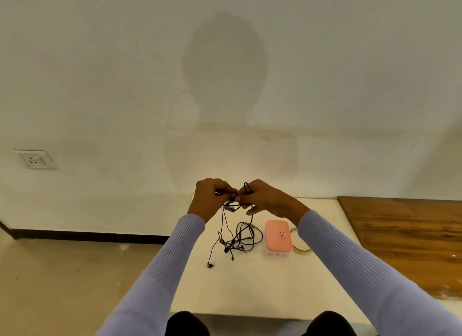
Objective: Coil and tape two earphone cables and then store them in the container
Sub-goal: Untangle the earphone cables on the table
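Left hand (pixel 208 200) and right hand (pixel 262 198) raised together above the far part of the worktop (pixel 250 285), fingertips meeting. Both have fingers curled, pinching the black earphone cables (pixel 240 238) at the same spot; a small loop of cable stands up over the right hand's knuckles. From the pinch, strands hang down to the worktop, where the rest lies in a loose tangle of loops, with earbuds and a plug scattered on its near left side. Cannot tell which strand belongs to which earphone.

Container (pixel 278 237), pink lid on, sits on the worktop just right of the tangle, apart from it. Tape roll (pixel 301 248) lies flat, touching or just beside the container's right side, partly hidden by the right sleeve (pixel 350 260).

Wooden board (pixel 405 235) further right. Wall socket (pixel 35 159) far left.
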